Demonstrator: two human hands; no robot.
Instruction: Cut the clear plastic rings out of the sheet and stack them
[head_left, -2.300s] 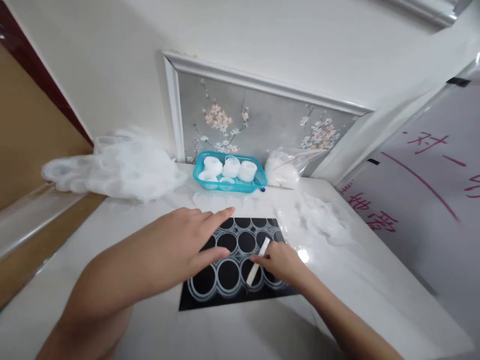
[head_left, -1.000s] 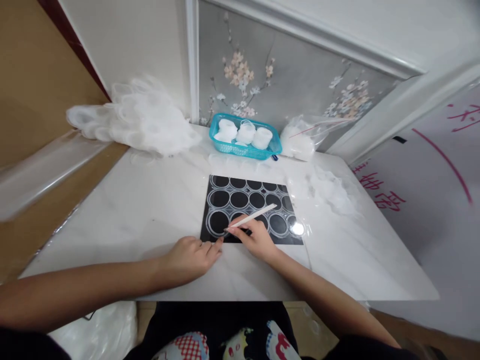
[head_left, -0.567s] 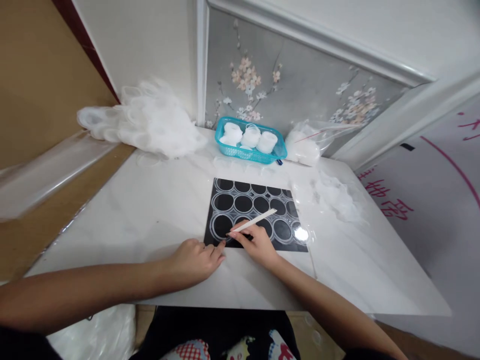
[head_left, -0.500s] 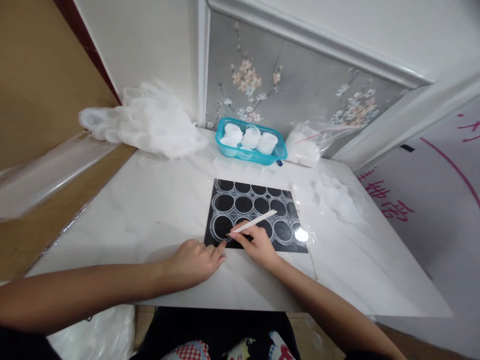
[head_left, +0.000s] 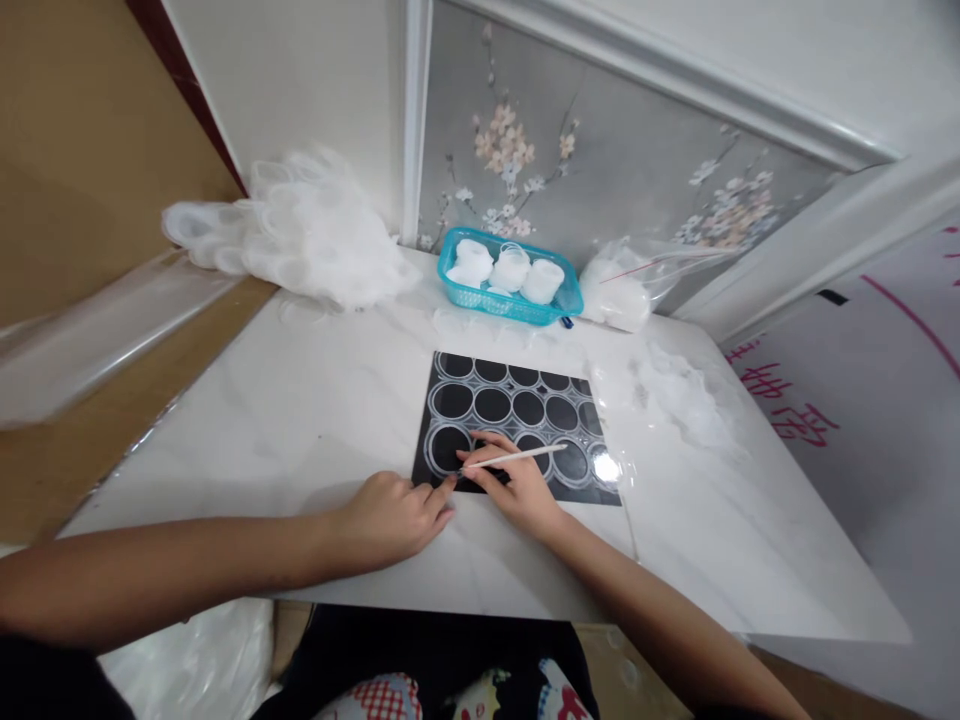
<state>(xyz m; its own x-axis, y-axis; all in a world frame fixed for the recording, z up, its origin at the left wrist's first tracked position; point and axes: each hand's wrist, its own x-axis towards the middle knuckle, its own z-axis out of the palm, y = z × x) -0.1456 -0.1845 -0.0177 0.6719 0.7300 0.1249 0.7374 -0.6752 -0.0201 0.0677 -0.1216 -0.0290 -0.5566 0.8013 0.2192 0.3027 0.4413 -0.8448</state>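
Note:
A black sheet lies on the white marbled table, covered with rows of clear rings with pale rims. My right hand rests over the sheet's front rows, pinching a slim white stick-like tool. The tool's lower end points at the rim of the front-left ring; its tip is too small to make out. My left hand lies at the sheet's front-left edge. Its index finger stretches to that same rim, close to the tool's tip, with the thumb apart and the other fingers curled.
Behind the sheet stands a blue basket with bundles of white rings. A clear bag of white pieces sits beside it. Heaped at the back left are bagged translucent rings; loose clear rings lie to the right. A wall borders the back.
The tool has turned in my right hand, now showing its thin edge and lying flatter. Its lower end has moved slightly right along the rim. My left hand stays almost in place.

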